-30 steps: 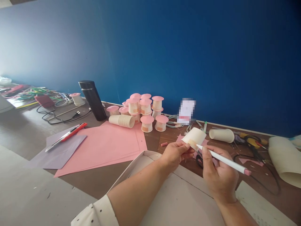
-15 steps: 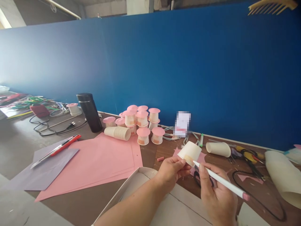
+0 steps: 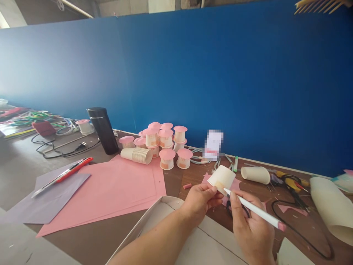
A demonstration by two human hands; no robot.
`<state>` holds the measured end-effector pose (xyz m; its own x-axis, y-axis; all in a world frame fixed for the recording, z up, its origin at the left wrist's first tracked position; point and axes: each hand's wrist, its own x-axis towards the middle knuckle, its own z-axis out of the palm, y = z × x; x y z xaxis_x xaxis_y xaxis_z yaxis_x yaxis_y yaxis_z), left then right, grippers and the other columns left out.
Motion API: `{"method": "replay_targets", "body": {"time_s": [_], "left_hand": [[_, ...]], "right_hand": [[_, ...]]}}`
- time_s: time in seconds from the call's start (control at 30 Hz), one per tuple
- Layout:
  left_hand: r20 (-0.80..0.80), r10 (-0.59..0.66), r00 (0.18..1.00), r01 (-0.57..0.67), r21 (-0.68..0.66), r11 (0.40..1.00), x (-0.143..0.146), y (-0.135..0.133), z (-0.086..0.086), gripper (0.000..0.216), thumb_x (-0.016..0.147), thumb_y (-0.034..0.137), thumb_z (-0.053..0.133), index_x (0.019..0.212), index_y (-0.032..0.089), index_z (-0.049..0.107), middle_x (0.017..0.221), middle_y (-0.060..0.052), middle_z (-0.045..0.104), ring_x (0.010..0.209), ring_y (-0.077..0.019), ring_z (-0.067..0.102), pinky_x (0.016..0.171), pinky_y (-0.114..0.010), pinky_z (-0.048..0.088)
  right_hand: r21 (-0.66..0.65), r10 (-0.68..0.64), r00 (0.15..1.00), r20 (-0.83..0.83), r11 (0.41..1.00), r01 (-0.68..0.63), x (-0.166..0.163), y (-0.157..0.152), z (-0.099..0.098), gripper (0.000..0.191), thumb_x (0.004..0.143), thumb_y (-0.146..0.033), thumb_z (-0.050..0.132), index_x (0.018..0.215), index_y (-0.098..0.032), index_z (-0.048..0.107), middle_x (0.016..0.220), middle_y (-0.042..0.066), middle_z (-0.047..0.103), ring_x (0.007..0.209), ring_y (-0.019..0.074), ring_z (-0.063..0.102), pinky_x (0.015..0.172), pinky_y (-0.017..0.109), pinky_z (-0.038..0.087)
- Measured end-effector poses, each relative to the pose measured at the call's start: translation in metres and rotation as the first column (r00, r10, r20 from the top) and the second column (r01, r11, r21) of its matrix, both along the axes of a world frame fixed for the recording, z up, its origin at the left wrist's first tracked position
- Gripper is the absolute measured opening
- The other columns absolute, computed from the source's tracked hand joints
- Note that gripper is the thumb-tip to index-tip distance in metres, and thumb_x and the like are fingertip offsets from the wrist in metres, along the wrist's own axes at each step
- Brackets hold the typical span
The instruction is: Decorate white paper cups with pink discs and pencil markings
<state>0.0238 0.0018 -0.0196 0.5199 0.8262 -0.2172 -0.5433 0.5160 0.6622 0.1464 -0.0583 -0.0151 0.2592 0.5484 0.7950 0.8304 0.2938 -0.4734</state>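
Note:
My left hand pinches the rim of a white paper cup, which is upside down and tilted. A tan patch marks the cup's side near the rim. Between the fingers of my right hand is a white marker pen with a pink end. Its tip points at the tan patch; whether it touches I cannot tell. Beneath both hands is a white open box or tray. Black-handled scissors lie partly hidden behind my right hand, near pink paper scraps.
Several cups with pink paper tops stand stacked by the blue partition. Nearby are nested paper cups, pink sheets, a red utility knife and a black flask. Rightward lie a loose cup and a black cable.
My right hand and the marker have shifted slightly left and down. The left hand still holds the cup in about the same place. The whole view has moved a little.

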Motion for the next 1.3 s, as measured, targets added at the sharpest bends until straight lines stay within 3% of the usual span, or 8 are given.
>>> {"method": "replay_targets", "body": {"time_s": [0.33, 0.5, 0.7, 0.93, 1.17, 1.3], "left_hand": [[-0.012, 0.004, 1.0, -0.004, 0.035, 0.999, 0.0008, 0.0009, -0.0048, 0.049, 0.055, 0.045, 0.091, 0.077, 0.006, 0.071, 0.078, -0.01, 0.068, 0.074, -0.0136, 0.064, 0.08, -0.027, 0.051], [-0.027, 0.025, 0.999, -0.024, 0.023, 0.999, 0.0008, 0.0007, -0.0031, 0.04, 0.06, 0.039, 0.09, 0.072, 0.006, 0.069, 0.076, -0.009, 0.068, 0.072, -0.0136, 0.064, 0.081, -0.029, 0.051], [-0.038, 0.02, 0.999, -0.019, 0.009, 1.0, 0.0001, -0.0007, 0.0014, 0.03, 0.068, 0.032, 0.085, 0.072, 0.007, 0.069, 0.076, -0.008, 0.068, 0.07, -0.0116, 0.064, 0.081, -0.028, 0.051], [-0.061, 0.016, 0.998, -0.015, 0.031, 0.999, 0.0012, -0.0005, -0.0003, 0.029, 0.07, 0.033, 0.084, 0.073, 0.007, 0.07, 0.077, -0.009, 0.069, 0.07, -0.0121, 0.064, 0.083, -0.028, 0.05], [0.009, 0.017, 1.0, -0.017, 0.002, 1.0, -0.0046, -0.0021, 0.0042, 0.024, 0.076, 0.028, 0.08, 0.078, 0.006, 0.069, 0.078, -0.009, 0.068, 0.071, -0.0108, 0.064, 0.085, -0.027, 0.05], [0.043, 0.008, 0.999, -0.008, 0.001, 1.0, -0.0068, -0.0023, 0.0047, 0.024, 0.076, 0.028, 0.079, 0.08, 0.007, 0.069, 0.079, -0.009, 0.067, 0.072, -0.0109, 0.063, 0.088, -0.028, 0.05]], "right_hand": [[-0.037, 0.018, 0.999, 0.05, 0.999, -0.017, 0.0006, 0.0017, 0.0006, 0.021, 0.093, -0.038, 0.056, 0.092, -0.019, 0.065, 0.082, 0.004, 0.07, 0.072, 0.016, 0.065, 0.063, 0.026, 0.05], [-0.092, 0.01, 0.999, 0.043, 0.996, -0.006, 0.002, -0.001, -0.0007, 0.025, 0.093, -0.041, 0.055, 0.09, -0.019, 0.065, 0.078, 0.004, 0.069, 0.068, 0.0163, 0.065, 0.06, 0.026, 0.05], [-0.031, -0.031, 0.999, 0.029, 0.999, 0.032, 0.0, -0.0032, 0.0031, 0.023, 0.094, -0.04, 0.054, 0.092, -0.019, 0.065, 0.082, 0.006, 0.07, 0.07, 0.017, 0.065, 0.064, 0.028, 0.05], [-0.062, 0.011, 0.999, 0.042, 0.998, -0.008, -0.0015, -0.0009, 0.0035, 0.024, 0.094, -0.04, 0.054, 0.089, -0.019, 0.064, 0.076, 0.004, 0.069, 0.065, 0.0161, 0.063, 0.061, 0.027, 0.049], [-0.019, -0.075, 0.994, -0.075, 0.997, 0.074, -0.0012, -0.0059, 0.002, 0.025, 0.092, -0.041, 0.057, 0.094, -0.018, 0.066, 0.086, 0.008, 0.069, 0.074, 0.0182, 0.065, 0.067, 0.029, 0.052], [-0.022, -0.059, 0.992, -0.108, 0.998, 0.057, -0.0005, -0.0058, 0.0007, 0.027, 0.091, -0.044, 0.058, 0.094, -0.018, 0.066, 0.087, 0.009, 0.068, 0.074, 0.0187, 0.065, 0.067, 0.03, 0.053]]}}
